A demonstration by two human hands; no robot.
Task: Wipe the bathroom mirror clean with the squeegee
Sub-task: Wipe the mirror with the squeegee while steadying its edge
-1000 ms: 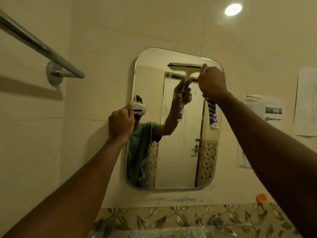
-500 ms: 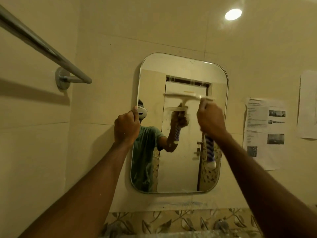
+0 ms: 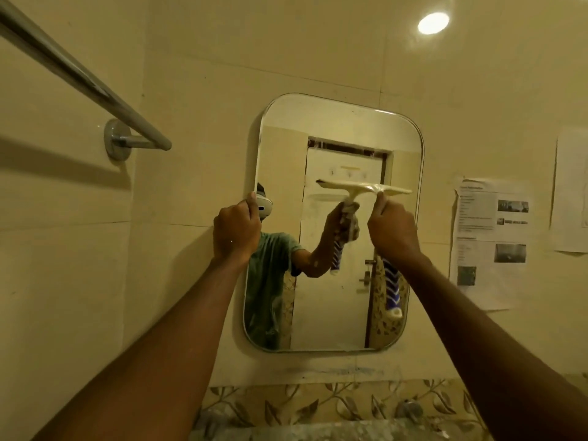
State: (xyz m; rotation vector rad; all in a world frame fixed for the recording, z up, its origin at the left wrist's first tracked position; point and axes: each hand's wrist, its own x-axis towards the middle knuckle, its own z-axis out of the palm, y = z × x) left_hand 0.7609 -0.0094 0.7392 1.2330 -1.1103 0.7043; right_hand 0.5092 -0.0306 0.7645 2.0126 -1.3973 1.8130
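A rounded rectangular mirror [image 3: 334,128] hangs on the cream tiled wall. My right hand [image 3: 393,229] grips the squeegee [image 3: 366,188], whose pale blade lies flat and level against the glass about mid-height on the right half. Its blue and white handle [image 3: 391,291] sticks out below my wrist. My left hand [image 3: 237,229] holds the mirror's left edge, thumb up along the rim. The glass reflects a person in a green shirt, the squeegee and a door.
A chrome towel rail [image 3: 79,74] juts out from the left wall at head height. Printed paper sheets [image 3: 490,240] are stuck on the wall right of the mirror. A leaf-patterned tile band [image 3: 318,402] runs below, with a ceiling light [image 3: 432,23] above.
The squeegee blade has slid down the glass from near the mirror's top to about mid-height. My left hand has stayed on the left edge.
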